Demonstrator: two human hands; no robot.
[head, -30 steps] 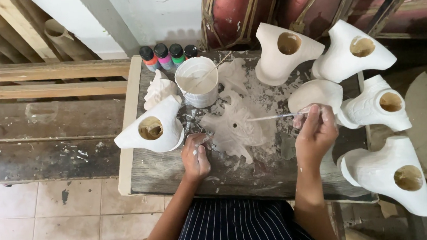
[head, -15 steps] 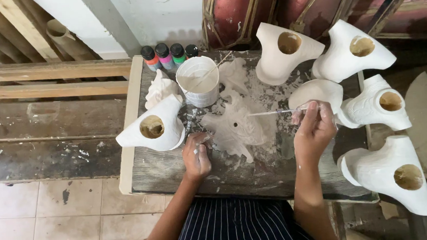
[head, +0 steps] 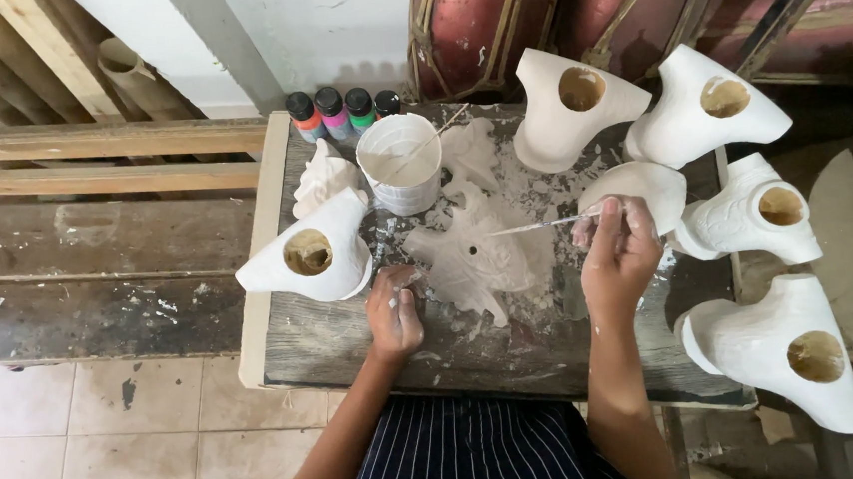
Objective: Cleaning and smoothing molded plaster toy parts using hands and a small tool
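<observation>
Hands over desk (head: pixel 354 345) | right hand (head: pixel 620 256) pinched shut on thin brush (head: pixel 538 226), tip pointing left over flat white carving (head: pixel 478 256) lying mid-desk | left hand (head: pixel 395 312) loosely curled, fingertips touching carving's left edge, forearm angled up from below | white paint cup (head: pixel 399 163) behind

head camera, steep downward look (near) over worktable (head: pixel 354 345).
</observation>
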